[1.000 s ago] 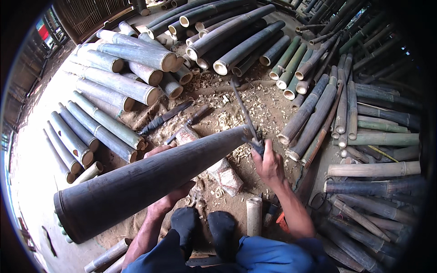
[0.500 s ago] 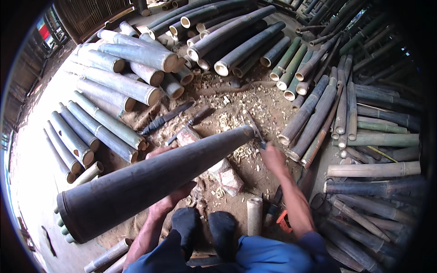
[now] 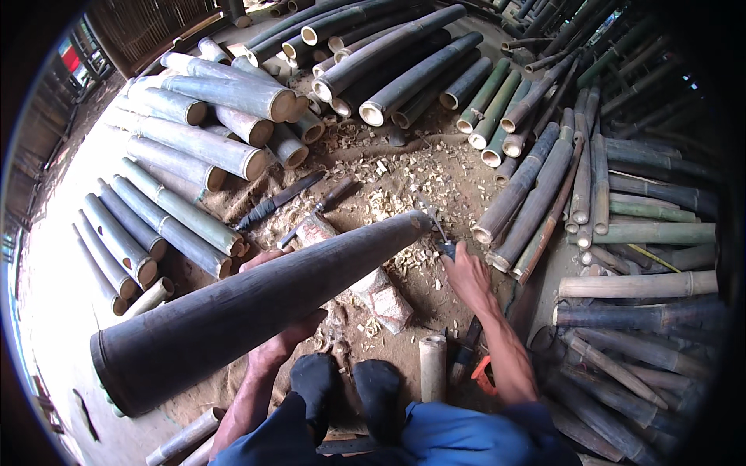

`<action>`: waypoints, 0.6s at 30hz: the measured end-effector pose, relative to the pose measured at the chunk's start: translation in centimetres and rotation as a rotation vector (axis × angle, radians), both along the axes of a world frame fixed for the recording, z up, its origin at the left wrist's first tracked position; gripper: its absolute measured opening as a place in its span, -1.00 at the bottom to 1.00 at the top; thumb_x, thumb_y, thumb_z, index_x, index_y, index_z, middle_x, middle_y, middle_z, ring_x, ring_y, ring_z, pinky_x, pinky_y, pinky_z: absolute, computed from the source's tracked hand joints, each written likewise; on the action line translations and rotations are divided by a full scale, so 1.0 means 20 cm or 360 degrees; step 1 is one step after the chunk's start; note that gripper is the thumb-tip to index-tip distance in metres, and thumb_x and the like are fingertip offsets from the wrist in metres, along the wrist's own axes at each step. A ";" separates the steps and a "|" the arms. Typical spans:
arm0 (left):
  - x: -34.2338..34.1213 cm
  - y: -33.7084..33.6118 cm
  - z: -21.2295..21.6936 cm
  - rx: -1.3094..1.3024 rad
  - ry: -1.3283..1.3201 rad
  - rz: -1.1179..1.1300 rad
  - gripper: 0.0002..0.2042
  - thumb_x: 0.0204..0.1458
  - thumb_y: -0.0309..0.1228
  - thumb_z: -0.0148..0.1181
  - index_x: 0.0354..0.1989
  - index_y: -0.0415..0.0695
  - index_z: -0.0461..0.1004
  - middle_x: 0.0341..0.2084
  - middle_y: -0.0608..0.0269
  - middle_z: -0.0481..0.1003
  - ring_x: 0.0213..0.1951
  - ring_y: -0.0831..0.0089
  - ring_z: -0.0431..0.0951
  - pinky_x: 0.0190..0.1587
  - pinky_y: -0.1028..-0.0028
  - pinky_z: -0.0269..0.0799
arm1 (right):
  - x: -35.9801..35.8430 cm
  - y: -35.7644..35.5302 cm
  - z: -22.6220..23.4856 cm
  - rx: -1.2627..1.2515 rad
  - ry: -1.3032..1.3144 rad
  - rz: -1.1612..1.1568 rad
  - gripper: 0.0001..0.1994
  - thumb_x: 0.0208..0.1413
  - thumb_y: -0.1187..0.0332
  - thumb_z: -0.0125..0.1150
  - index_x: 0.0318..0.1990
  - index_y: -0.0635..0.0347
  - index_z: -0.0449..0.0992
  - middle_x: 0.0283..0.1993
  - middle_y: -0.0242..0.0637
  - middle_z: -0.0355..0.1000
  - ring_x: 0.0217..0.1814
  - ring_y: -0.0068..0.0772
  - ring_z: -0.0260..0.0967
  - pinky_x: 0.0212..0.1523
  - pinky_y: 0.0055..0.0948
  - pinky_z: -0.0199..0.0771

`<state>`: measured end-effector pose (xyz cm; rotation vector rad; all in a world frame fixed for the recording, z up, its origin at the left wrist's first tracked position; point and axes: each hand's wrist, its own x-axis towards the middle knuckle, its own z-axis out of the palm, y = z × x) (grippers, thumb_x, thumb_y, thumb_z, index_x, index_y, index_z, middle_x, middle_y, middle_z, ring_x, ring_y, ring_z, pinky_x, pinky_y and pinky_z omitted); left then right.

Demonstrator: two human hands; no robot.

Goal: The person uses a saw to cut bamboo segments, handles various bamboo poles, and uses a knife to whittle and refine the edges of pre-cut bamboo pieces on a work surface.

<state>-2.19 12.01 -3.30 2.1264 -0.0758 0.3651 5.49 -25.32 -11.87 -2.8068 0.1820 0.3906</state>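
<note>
My left hand (image 3: pixel 276 349) cradles a long, dark bamboo tube (image 3: pixel 249 311) from below, with the fingers curled up over its far side and partly hidden behind it. The tube lies slantwise, its wide end close at the lower left and its narrow end pointing away to the right. By that narrow end, my right hand (image 3: pixel 468 273) is closed around the dark handle of a knife (image 3: pixel 437 224). The thin blade points up and away, right beside the tube's tip; whether it touches cannot be made out.
Wood shavings (image 3: pixel 396 190) litter the ground ahead. A large knife with a wrapped handle (image 3: pixel 272 203), a hammer-like tool (image 3: pixel 330 198) and a pale wrapped bundle (image 3: pixel 381 299) lie there. Bamboo pieces (image 3: pixel 210 151) are stacked all around. A short upright bamboo piece (image 3: pixel 433 369) stands near my feet.
The bamboo tube has shifted slightly toward the lower left, covering more of the green tube ends behind it. The knife has tilted a little by the tube's narrow end. Both grips stay the same.
</note>
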 end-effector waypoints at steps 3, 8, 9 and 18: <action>-0.05 0.05 0.00 0.0198 0.0026 0.0136 -0.14 -0.41 -0.35 0.64 0.23 -0.18 0.41 0.12 0.08 0.41 0.17 0.12 0.45 0.28 0.16 0.37 | -0.08 0.15 0.16 0.0374 -0.0340 0.0231 -0.67 0.47 0.13 0.04 0.01 0.27 0.29 -0.48 0.08 0.55 -0.48 0.17 0.60 -0.43 0.14 0.57; -0.04 0.03 -0.03 -0.0189 0.0212 0.0182 -0.11 -0.45 -0.35 0.67 0.23 -0.16 0.41 0.13 0.07 0.40 0.17 0.09 0.46 0.30 0.14 0.36 | -0.09 0.17 0.01 0.0498 -0.0257 0.0187 -0.69 0.45 0.21 0.09 0.01 0.32 0.26 -0.45 0.17 0.54 -0.38 0.40 0.56 -0.38 0.17 0.56; -0.03 0.03 -0.02 -0.0039 0.0167 0.0145 -0.10 -0.45 -0.35 0.68 0.24 -0.16 0.40 0.12 0.07 0.41 0.17 0.11 0.46 0.30 0.14 0.37 | -0.06 0.17 -0.01 0.0343 -0.0274 0.0223 -0.69 0.45 0.20 0.09 0.01 0.31 0.26 -0.44 0.18 0.54 -0.39 0.41 0.56 -0.39 0.18 0.55; -0.05 0.07 -0.06 -0.0092 0.0281 0.0173 -0.05 -0.41 -0.43 0.68 0.31 -0.19 0.33 0.11 0.10 0.43 0.18 0.16 0.47 0.31 0.16 0.38 | -0.13 0.31 0.04 0.0478 -0.0689 0.0406 -0.66 0.44 0.13 0.10 0.01 0.27 0.31 -0.40 0.17 0.54 -0.34 0.37 0.57 -0.47 0.11 0.47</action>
